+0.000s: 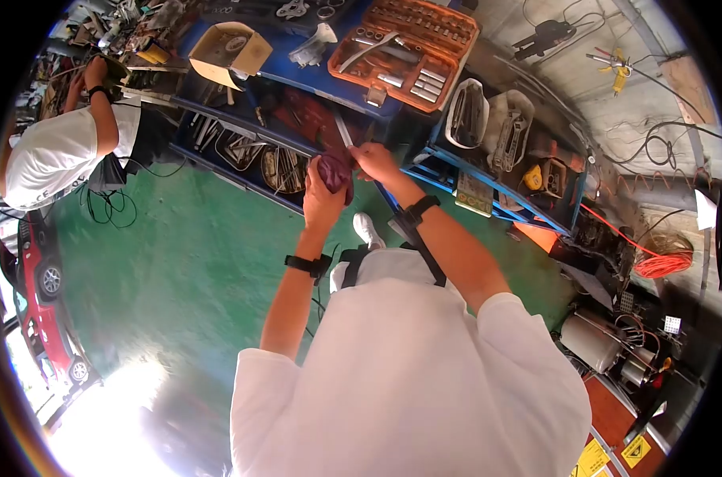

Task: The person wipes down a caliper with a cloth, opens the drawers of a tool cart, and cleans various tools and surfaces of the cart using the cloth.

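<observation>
My left hand (323, 199) is closed around a bunched dark maroon cloth (334, 170), held over the front of the blue workbench. Beside it, my right hand (374, 162) pinches the near end of a long, flat silver metal tool (343, 131); its exact kind is unclear. The tool points away over an open drawer, and the cloth is close to its near end. In the drawers below lie a round tray of small metal parts (284, 168) and several wrenches (206, 132). An orange socket set case (408, 52) lies open on the bench top.
A cardboard box (230, 52) stands at the bench's left. To the right is a blue rack (496, 195) with tool-filled containers. Another person (71, 147) works at far left. A red hose (663, 262) is coiled at right, near an air tank (590, 340).
</observation>
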Action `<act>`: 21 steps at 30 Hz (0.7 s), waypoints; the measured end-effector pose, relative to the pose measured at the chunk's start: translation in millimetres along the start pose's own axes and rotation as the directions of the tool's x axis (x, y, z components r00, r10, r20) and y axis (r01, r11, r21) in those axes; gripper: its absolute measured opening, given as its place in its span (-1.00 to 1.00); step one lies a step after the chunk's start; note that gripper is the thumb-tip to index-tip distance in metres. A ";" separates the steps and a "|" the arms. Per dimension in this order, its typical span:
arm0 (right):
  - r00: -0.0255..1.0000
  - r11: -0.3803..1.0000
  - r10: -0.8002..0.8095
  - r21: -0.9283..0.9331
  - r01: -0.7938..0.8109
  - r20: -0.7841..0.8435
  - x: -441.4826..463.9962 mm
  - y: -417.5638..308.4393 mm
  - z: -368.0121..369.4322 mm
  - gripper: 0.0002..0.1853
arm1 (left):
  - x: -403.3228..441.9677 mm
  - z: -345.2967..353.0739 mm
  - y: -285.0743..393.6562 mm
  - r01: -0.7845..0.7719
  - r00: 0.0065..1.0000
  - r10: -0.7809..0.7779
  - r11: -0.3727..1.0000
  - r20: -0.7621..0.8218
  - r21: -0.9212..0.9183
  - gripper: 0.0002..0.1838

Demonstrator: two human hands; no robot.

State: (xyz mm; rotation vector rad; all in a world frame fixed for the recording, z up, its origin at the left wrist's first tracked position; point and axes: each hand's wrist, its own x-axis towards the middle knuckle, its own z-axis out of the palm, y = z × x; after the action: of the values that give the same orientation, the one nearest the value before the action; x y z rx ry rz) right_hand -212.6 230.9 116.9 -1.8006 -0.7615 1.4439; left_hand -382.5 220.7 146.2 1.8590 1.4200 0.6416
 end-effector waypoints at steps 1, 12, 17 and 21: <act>1.000 0.999 -0.019 -0.042 0.018 -0.016 2.1 1.2 1.4 -0.57 | -1.0 1.0 1.4 0.013 1.000 -0.013 1.000 -0.009 -0.012 -0.21; 0.971 0.964 -0.154 0.245 0.107 0.181 -33.2 11.8 -18.1 -0.71 | 30.6 -14.0 -17.9 0.020 0.939 -0.016 1.000 -0.345 0.006 -0.17; 0.965 0.943 -0.138 0.329 0.058 0.223 -53.2 18.2 -26.3 -0.72 | 59.1 -29.4 -7.6 0.156 0.929 -0.128 0.986 -0.346 0.054 -0.15; 0.953 0.962 -0.109 0.271 0.030 0.282 -57.3 12.8 -29.9 -0.73 | 70.3 -30.5 -6.0 0.250 0.934 -0.213 0.963 -0.288 0.098 -0.13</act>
State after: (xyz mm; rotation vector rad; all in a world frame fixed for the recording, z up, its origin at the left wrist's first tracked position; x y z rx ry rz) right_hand -195.0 173.1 143.2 -1.3617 -0.7306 1.7010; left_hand -389.4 296.2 158.8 1.7119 1.8733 0.7221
